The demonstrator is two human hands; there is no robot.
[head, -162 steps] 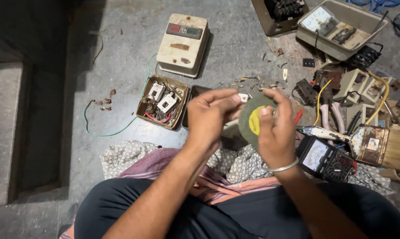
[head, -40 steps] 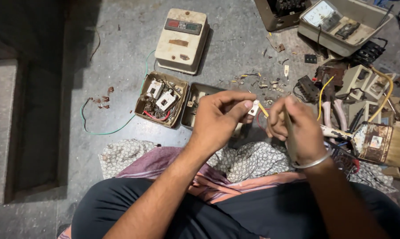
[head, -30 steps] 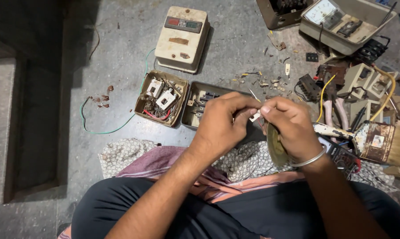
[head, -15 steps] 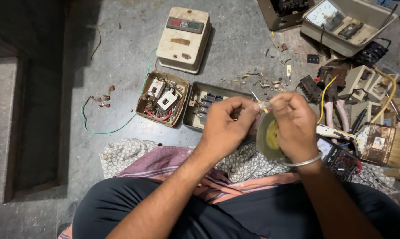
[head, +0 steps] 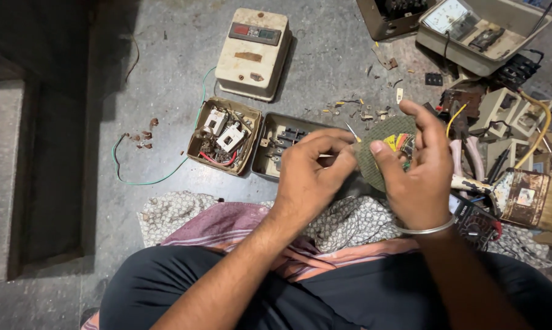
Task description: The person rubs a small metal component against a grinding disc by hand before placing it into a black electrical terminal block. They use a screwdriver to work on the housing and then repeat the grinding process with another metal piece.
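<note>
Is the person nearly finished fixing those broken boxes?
Not nearly. Two small boxes already lie open, wiring showing. In hand: the right hand holds a round grey disc, and the left hand pinches a thin metal piece against it. Loose parts lie scattered, and the cream switch box is closed.

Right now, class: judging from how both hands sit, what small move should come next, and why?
Probably draw the thin metal piece pinched in the left hand across the grey abrasive disc, since the right hand holds the disc upright right beside its tip.
</note>
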